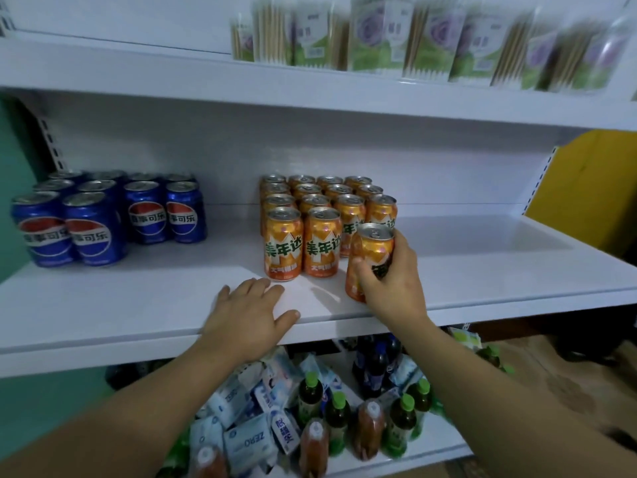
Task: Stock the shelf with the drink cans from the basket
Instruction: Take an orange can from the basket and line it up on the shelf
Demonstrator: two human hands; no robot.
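Can [370,260], orange, is gripped by our right hand [391,288], fingers curled round it, right of centre at the shelf [138,305] lip; left hand [248,315] rests flat, fingers spread. We judge placing underway: next, seat it beside the front pair. Behind, fourteen orange cans [322,243]; far left, roughly ten blue cans [93,232].

The orange cans [300,241] and blue cans [93,222] are shiny metal. The white shelf [138,298] looks smooth.

You are getting bare shelf [482,250] at centre right, beside the orange cans [283,243]. Blue cans [93,232] are blocking the left; an open lane is running between both blocks.
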